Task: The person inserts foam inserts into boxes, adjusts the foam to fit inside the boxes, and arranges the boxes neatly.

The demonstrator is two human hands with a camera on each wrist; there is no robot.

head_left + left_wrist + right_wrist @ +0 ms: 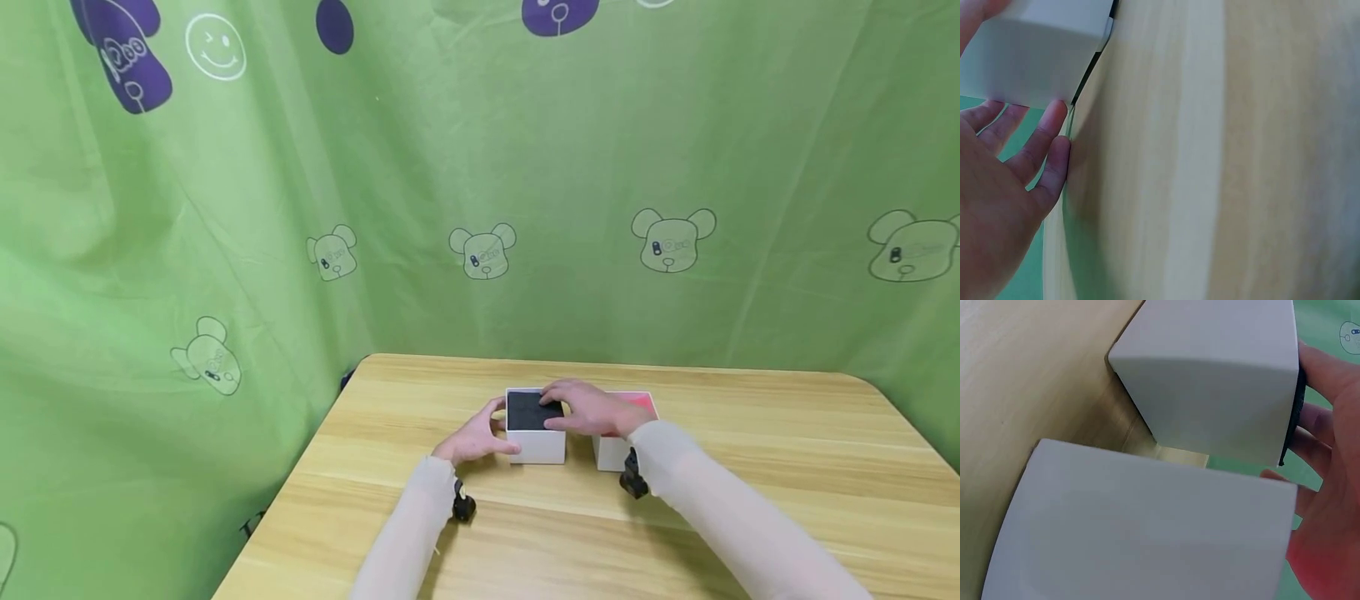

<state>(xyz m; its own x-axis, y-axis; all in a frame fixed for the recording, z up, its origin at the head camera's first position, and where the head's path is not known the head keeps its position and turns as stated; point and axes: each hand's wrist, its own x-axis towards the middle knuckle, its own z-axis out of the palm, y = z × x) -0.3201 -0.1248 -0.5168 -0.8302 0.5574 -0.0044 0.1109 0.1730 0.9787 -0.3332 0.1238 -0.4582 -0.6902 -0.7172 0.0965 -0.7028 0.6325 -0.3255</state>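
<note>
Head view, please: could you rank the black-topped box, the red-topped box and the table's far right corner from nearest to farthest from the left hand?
1. Black-topped box: touching the left hand, on its right.
2. Red-topped box: farther right, under the right forearm.
3. Table's far right corner: farthest.

Wooden table point(750, 450), pale grain, rounded far corners. Two white boxes on it near far edge — black-topped box point(534, 433) left, red-topped box point(622, 450) just right of it, narrow gap between. Both upright, flat on tabletop — rest of surface plain wood.
</note>
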